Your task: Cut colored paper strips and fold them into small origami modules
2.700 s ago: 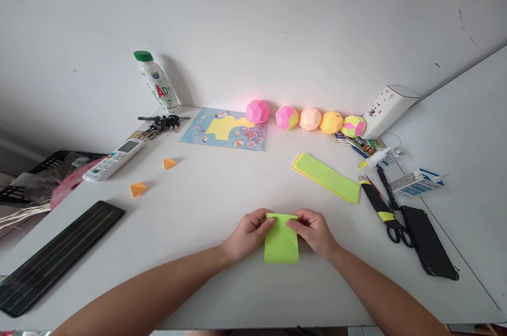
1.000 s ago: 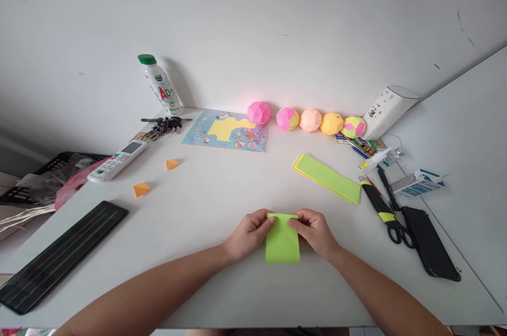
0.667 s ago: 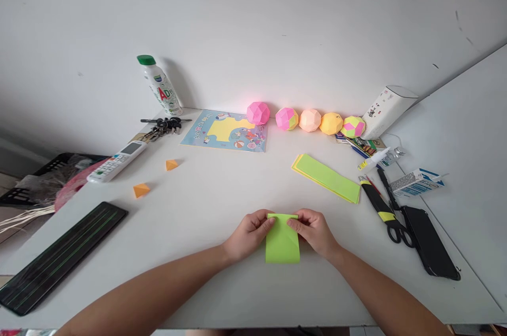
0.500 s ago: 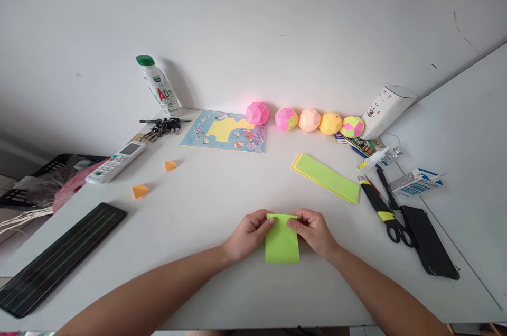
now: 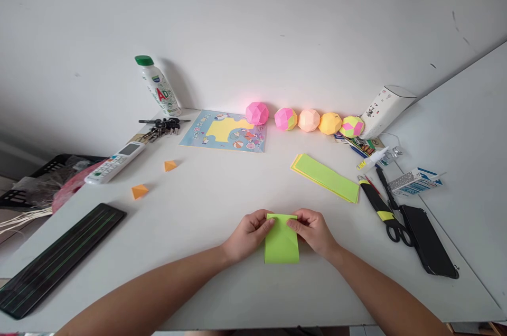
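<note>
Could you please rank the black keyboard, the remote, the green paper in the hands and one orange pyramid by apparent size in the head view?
1. Keyboard, though nearest the camera.
2. Green paper and remote: too close to rank.
3. Orange pyramid.

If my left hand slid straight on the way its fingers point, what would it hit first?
The left hand points right across the green paper, so it would probably meet the right hand first, at the paper's far edge.

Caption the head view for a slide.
Left hand and right hand pinch a folded lime-green paper rectangle on the white table.
</note>
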A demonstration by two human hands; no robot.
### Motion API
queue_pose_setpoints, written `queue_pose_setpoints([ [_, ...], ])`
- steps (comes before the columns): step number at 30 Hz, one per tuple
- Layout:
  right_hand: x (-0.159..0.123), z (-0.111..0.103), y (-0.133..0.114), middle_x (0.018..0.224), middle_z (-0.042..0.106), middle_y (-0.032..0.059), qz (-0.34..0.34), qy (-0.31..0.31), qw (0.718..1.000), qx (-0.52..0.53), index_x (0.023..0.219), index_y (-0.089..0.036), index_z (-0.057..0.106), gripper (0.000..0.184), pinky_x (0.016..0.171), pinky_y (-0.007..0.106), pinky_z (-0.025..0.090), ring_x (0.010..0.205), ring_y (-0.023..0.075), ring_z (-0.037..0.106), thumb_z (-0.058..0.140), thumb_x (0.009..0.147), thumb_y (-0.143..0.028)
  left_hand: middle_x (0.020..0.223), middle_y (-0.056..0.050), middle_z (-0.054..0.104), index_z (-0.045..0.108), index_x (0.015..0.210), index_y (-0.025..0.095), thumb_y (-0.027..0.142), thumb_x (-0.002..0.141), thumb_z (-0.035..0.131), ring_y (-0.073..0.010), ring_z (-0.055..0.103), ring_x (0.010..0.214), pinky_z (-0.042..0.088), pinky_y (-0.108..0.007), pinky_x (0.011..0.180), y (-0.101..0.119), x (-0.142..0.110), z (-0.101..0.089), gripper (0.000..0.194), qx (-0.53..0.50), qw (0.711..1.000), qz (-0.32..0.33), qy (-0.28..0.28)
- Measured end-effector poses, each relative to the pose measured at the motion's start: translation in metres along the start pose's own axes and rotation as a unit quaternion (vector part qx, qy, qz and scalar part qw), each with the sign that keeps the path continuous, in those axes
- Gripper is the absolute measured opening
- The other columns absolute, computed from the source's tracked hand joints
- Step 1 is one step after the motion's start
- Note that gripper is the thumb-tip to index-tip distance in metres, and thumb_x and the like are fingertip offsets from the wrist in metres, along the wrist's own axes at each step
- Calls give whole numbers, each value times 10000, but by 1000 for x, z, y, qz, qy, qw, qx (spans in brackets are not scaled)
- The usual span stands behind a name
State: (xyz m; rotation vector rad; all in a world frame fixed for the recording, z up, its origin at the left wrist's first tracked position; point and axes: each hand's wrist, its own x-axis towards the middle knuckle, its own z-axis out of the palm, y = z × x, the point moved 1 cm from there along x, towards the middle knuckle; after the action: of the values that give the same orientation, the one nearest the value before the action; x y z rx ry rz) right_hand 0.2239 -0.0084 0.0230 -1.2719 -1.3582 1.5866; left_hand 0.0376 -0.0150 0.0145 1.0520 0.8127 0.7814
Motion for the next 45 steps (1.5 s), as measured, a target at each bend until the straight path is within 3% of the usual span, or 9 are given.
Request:
queue_pose_setpoints([
  [21,0,0,1,599,539,-30,0,-8,1000,23,719,-162,619,214,471,205,373,533,93,474,665,747,-369,812,-54,651,579,920,139,462,820,526,-148,583,735,452,-269,665,0,0,0,343,11,1000,0,10],
  [45,0,-1,3,638,592,-7,-1,-3,1000,9,750,-167,652,231,502,231,417,568,120,523,670,728,-396,802,-47,638,563,906,150,458,827,515,-152,579,742,450,-273,672,0,0,-1,321,13,1000,-1,9],
])
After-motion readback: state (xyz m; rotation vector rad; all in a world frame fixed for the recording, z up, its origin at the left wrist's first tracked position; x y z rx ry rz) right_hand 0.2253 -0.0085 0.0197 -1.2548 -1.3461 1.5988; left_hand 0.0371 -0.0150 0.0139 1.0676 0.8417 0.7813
